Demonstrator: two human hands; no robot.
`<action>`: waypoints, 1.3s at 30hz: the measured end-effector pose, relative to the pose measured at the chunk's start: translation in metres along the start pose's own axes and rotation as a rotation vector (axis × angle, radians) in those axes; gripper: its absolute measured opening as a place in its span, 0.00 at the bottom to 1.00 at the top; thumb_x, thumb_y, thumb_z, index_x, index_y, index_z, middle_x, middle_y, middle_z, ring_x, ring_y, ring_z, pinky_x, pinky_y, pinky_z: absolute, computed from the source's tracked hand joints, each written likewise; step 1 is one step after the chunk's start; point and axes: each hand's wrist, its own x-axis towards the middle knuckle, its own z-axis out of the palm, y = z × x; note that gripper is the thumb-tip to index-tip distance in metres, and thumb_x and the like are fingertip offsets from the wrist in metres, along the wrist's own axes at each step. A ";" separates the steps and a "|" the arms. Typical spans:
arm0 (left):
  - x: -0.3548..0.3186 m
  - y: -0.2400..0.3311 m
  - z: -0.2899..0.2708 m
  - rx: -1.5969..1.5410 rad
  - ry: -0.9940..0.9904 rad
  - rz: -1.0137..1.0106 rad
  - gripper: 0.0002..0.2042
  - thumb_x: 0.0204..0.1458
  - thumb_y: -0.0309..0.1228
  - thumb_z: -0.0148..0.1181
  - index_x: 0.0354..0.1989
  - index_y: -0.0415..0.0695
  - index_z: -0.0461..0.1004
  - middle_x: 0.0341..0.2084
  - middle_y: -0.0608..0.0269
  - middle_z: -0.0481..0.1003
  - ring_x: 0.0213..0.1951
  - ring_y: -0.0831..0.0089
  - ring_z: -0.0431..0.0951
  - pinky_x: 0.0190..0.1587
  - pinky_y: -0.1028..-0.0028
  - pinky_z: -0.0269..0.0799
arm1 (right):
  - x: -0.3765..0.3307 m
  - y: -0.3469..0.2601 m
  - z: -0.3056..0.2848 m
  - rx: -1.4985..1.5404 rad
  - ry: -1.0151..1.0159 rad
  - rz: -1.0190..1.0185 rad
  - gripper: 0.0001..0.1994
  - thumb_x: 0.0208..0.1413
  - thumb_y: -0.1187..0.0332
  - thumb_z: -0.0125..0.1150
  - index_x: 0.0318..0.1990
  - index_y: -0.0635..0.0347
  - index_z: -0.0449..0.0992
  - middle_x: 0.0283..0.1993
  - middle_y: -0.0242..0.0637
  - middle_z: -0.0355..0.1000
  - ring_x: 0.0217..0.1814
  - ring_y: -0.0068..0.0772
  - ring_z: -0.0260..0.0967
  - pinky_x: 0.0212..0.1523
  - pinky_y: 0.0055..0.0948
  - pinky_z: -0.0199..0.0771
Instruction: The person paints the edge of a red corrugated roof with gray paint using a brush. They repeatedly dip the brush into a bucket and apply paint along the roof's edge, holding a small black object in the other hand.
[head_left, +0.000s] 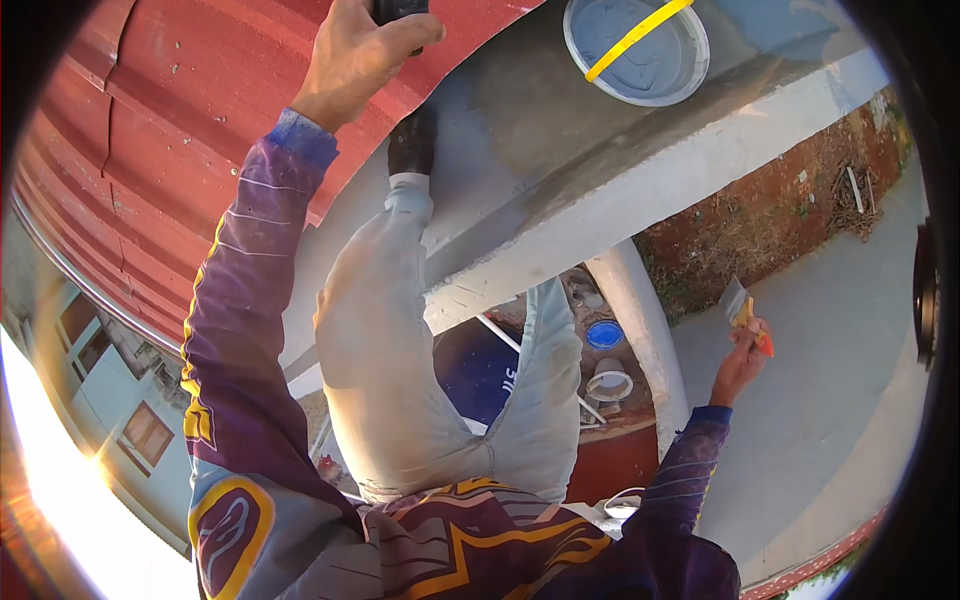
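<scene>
My right hand [741, 362] is closed round the handle of a paintbrush [741, 309]. The brush has a yellow and red handle, and its pale bristles point up and away from me, out over the drop on the right. At the upper left my left hand [348, 62] reaches across the red roof sheet, fingers curled on a black object [400, 9] cut off by the top edge; its kind does not show. Between the hands, at the far side, a bucket [657, 102] of grey paint stands on the ledge, a yellow handle [640, 38] lying across it.
One foot [411, 145] rests on the grey concrete ledge [490, 130] beside ribbed red roofing [200, 110]. A white parapet edge [590, 225] crosses below the bucket. Far down lie a blue lid [604, 334], a white pail [609, 386], bare soil [740, 225] and grey paving [820, 370].
</scene>
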 end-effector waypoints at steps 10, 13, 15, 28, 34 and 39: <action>0.044 0.001 0.094 0.114 -0.253 0.125 0.21 0.45 0.31 0.72 0.47 0.34 0.76 0.33 0.60 0.79 0.35 0.70 0.79 0.42 0.68 0.77 | -0.022 -0.011 0.069 0.016 -0.077 0.049 0.12 0.75 0.60 0.53 0.49 0.61 0.74 0.40 0.31 0.71 0.40 0.23 0.68 0.43 0.26 0.71; 0.056 -0.004 0.128 0.044 -0.409 0.212 0.17 0.47 0.31 0.70 0.45 0.37 0.78 0.33 0.61 0.79 0.35 0.70 0.78 0.40 0.69 0.76 | -0.030 -0.015 0.084 0.100 -0.054 0.088 0.13 0.75 0.60 0.54 0.49 0.62 0.74 0.45 0.33 0.72 0.42 0.24 0.69 0.45 0.28 0.74; 0.064 0.016 0.135 -0.106 -0.624 0.018 0.14 0.48 0.30 0.69 0.43 0.39 0.78 0.31 0.64 0.78 0.33 0.73 0.77 0.37 0.71 0.75 | -0.025 -0.017 0.088 0.123 -0.054 0.092 0.13 0.75 0.59 0.55 0.49 0.62 0.74 0.47 0.34 0.72 0.43 0.25 0.70 0.46 0.29 0.76; 0.025 0.005 0.136 -0.112 -0.459 -0.127 0.18 0.45 0.25 0.72 0.45 0.39 0.76 0.27 0.71 0.74 0.30 0.78 0.76 0.34 0.72 0.75 | -0.072 0.013 0.068 0.236 0.026 0.129 0.15 0.75 0.57 0.55 0.50 0.61 0.74 0.49 0.35 0.71 0.44 0.25 0.71 0.46 0.30 0.79; -0.020 0.007 0.095 -0.065 -0.417 -0.054 0.15 0.44 0.27 0.66 0.40 0.45 0.69 0.37 0.66 0.73 0.36 0.80 0.70 0.41 0.76 0.68 | -0.077 0.002 0.062 0.284 0.037 0.092 0.14 0.75 0.59 0.55 0.50 0.62 0.74 0.48 0.34 0.71 0.42 0.24 0.70 0.47 0.29 0.75; -0.061 -0.016 0.068 -0.133 -0.333 -0.101 0.16 0.38 0.22 0.68 0.33 0.47 0.67 0.32 0.71 0.69 0.36 0.79 0.67 0.41 0.73 0.67 | -0.079 -0.022 0.071 0.273 -0.022 0.041 0.13 0.75 0.59 0.54 0.49 0.62 0.74 0.47 0.32 0.70 0.44 0.23 0.70 0.46 0.28 0.75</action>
